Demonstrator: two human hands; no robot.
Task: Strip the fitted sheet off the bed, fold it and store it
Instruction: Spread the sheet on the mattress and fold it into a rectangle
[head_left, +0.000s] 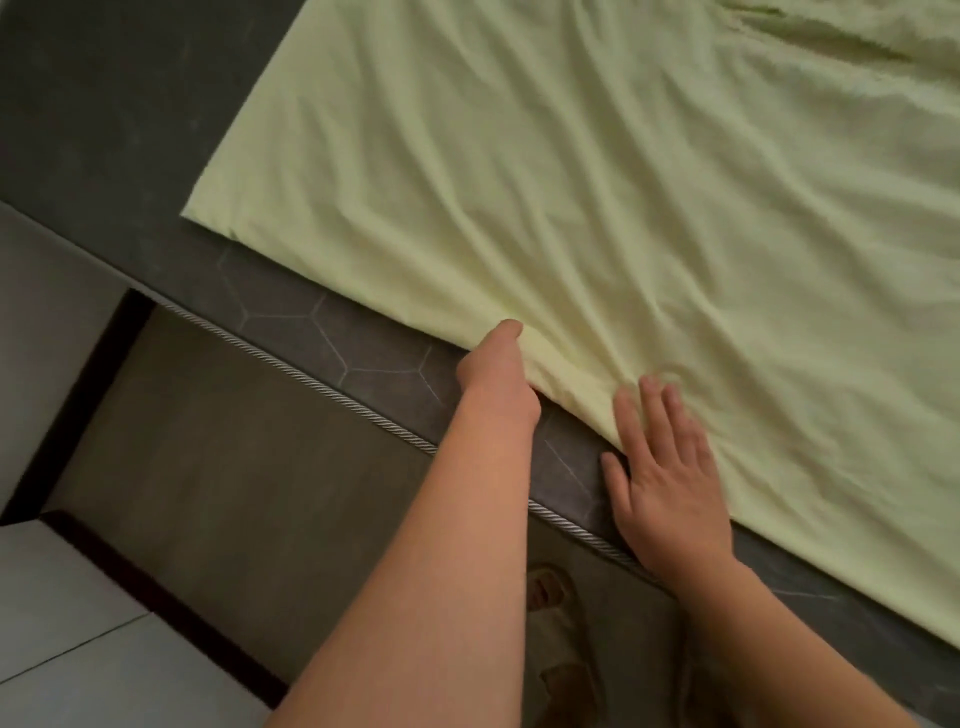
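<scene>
Mattress (130, 130) in grey quilting carries the wrinkled sheet (571, 182), floor tiles (78, 649) beside.

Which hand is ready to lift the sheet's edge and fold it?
Left. The left hand pinches the near edge of the sheet, thumb on top; the right hand lies flat across that edge, holding nothing.

One sheet (623, 208), one mattress (358, 348) — two hands (498, 366) (667, 467)
</scene>
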